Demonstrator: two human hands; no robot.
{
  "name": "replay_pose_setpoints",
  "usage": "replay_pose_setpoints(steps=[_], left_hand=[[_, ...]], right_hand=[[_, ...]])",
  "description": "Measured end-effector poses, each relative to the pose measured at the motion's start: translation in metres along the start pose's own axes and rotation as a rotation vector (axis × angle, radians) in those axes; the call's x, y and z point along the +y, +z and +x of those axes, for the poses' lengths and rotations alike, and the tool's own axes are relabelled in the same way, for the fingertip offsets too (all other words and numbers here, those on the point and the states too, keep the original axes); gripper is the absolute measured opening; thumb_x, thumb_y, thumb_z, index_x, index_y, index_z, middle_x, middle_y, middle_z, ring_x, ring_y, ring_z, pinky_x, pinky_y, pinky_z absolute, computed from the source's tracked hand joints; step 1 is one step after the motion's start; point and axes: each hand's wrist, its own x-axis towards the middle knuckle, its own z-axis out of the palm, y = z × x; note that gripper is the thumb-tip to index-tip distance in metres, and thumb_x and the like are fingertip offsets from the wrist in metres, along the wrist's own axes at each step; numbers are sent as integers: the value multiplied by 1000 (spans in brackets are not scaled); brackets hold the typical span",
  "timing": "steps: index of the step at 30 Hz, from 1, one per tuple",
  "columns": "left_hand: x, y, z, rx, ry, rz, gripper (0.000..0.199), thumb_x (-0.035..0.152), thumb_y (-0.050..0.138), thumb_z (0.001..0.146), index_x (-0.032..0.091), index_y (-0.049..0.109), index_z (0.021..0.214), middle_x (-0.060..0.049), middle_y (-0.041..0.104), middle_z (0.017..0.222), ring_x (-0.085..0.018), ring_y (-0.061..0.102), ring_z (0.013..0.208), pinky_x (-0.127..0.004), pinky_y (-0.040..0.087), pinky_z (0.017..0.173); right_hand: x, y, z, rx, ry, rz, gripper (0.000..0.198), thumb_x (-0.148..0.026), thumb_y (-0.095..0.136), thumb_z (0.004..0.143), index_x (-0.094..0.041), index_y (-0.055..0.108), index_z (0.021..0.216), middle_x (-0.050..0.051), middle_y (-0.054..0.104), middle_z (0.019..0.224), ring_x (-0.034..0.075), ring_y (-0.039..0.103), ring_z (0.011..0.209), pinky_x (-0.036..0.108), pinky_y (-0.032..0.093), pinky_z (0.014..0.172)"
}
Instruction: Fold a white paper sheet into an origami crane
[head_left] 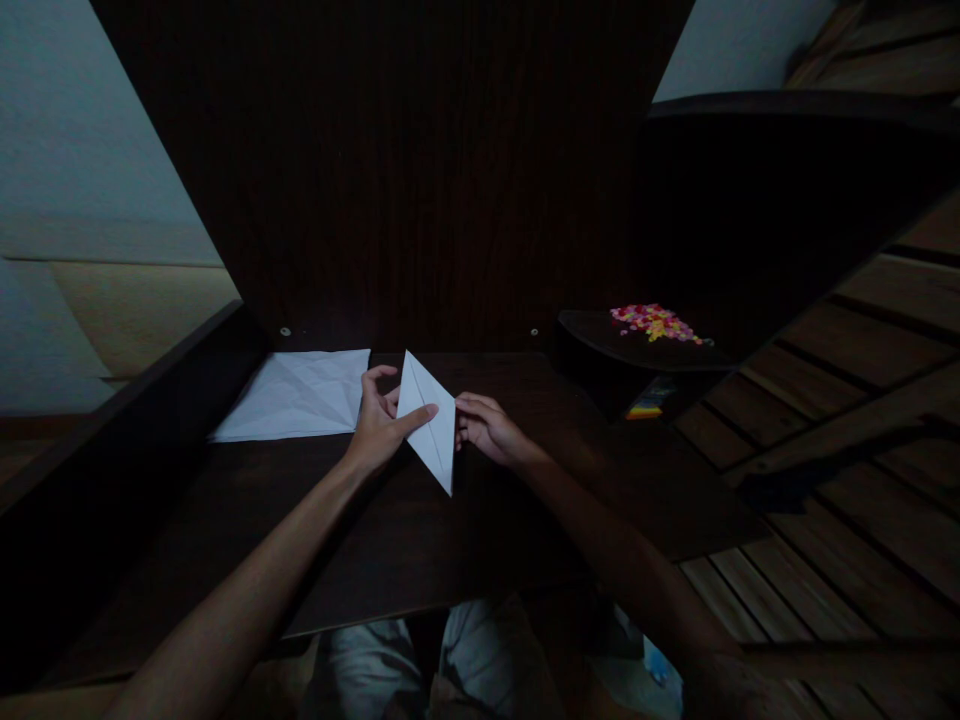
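Note:
A piece of white paper, folded into a diamond-like shape with a crease line down its face, is held up above the dark desk. My left hand grips it from the left, thumb lying across the front and other fingers partly hidden behind. At its right edge, my right hand pinches the corner between thumb and curled fingers. Behind my left hand, a stack of creased white paper sheets lies flat on the desk.
The dark wooden desk has a tall back panel and a raised left side board. On a small corner shelf at right sits a pile of small pink, red and yellow pieces. Wooden slats stand farther right.

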Motion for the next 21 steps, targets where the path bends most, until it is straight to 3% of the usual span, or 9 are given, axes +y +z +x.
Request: replay_pose_setpoints(steps=[5,13,21], left_hand=[[4,-4,-1,-77,157,350,21,32,70,71,17,62,84,-3,65,85,-19,62,85,-32,48,80],[7,-7,-6,-221,73,316,42,32,73,68,17,61,106,-6,66,104,-22,62,92,-33,50,79],[12,-5,-7,-223,138,392,39,31,70,70,17,61,105,-7,65,106,-23,59,100,-37,46,90]], right_hand=[[-1,0,-1,-3,5,18,18,-30,67,74,-15,57,72,-1,58,57,11,57,48,22,49,43],[0,-2,-3,-39,14,67,18,-31,65,76,-15,58,75,-1,59,59,12,58,50,22,50,45],[3,-3,-2,-39,2,4,21,-35,66,77,-15,58,78,-1,59,60,11,57,51,22,50,45]])
